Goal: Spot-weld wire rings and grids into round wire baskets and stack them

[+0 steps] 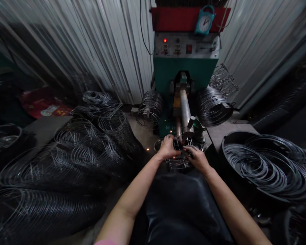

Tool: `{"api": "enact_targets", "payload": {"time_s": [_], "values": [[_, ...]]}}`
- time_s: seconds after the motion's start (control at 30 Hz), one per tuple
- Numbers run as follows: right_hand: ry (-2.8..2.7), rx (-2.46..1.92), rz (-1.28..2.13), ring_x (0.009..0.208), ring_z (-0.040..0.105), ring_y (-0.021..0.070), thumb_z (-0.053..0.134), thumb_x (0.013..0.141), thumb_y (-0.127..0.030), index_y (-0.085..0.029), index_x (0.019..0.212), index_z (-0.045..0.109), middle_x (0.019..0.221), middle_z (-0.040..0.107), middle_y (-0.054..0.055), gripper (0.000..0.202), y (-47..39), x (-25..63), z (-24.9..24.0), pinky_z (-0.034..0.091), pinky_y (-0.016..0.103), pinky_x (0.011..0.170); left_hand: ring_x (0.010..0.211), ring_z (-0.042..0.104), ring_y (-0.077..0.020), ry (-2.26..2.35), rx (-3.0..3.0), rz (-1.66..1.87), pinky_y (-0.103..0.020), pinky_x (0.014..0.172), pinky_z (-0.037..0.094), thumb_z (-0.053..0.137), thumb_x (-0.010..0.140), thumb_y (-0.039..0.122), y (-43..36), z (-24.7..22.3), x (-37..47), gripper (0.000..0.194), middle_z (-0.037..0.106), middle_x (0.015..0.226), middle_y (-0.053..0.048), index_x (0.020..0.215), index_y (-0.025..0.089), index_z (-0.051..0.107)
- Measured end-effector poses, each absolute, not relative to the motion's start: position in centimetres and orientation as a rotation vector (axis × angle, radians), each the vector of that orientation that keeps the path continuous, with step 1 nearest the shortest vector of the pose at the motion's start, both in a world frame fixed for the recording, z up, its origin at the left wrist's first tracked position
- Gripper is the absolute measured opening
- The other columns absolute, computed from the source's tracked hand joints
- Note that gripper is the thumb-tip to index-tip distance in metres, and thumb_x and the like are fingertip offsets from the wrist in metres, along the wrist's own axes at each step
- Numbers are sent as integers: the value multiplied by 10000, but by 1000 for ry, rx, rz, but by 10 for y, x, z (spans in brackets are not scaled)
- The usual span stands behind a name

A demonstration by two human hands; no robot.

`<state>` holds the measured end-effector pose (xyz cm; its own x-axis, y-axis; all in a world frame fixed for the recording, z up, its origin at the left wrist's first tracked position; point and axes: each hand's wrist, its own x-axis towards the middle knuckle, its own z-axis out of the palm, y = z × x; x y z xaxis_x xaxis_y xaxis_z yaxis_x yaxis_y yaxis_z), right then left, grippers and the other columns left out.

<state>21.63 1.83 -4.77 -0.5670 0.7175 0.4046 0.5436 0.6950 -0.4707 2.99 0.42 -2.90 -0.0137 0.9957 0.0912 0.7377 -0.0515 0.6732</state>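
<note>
At the tip of a green spot welder [163, 73], both hands are on a small round wire frame [179, 164]. My left hand [167, 148] grips its left side, thumb stretched inward and fingers curled over the wire. On the opposite side my right hand [197, 158] pinches the frame's wires, with the fingertips close to the electrode. The welder's metal arm [185, 105] comes down between the hands to the frame. Orange sparks [148, 149] fly around them. Fingers and dim light hide part of the frame.
Wire coils hang left [150, 107] and right [213, 106] of the welder. Stacked wire rings [86, 153] crowd the left floor. A black tub [225, 149] of wire rings stands at right. A dark apron [183, 207] covers my lap. A teal clock [204, 22] hangs above.
</note>
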Motion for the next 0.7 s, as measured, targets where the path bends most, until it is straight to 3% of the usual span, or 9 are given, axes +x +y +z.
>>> {"api": "enact_targets", "payload": {"time_s": [0.07, 0.2, 0.7], "values": [[-2231, -995, 380, 963, 593, 204, 515, 817, -219, -226, 1098, 579, 1066, 610, 73, 289, 17, 224, -51, 486, 340, 829, 1132, 415, -276, 1803, 1830, 812, -394, 947, 373, 769, 467, 341, 4, -30, 30, 698, 435, 1183, -108, 1073, 145, 483], [-2196, -1057, 378, 844, 615, 202, 460, 836, -198, -213, 930, 641, 938, 629, 70, 205, 22, 230, -56, 499, 332, 740, 1145, 408, -274, 1834, 1876, 861, -395, 955, 366, 784, 445, 335, 7, -31, 30, 703, 428, 1203, -106, 1057, 150, 494], [-2177, -1142, 341, 749, 604, 179, 469, 829, -213, -222, 856, 636, 875, 624, 48, 170, 45, 212, -49, 462, 284, 643, 1072, 458, -273, 1859, 1794, 814, -395, 878, 401, 772, 454, 362, 36, -28, 22, 674, 469, 1122, -99, 1030, 144, 497]]}}
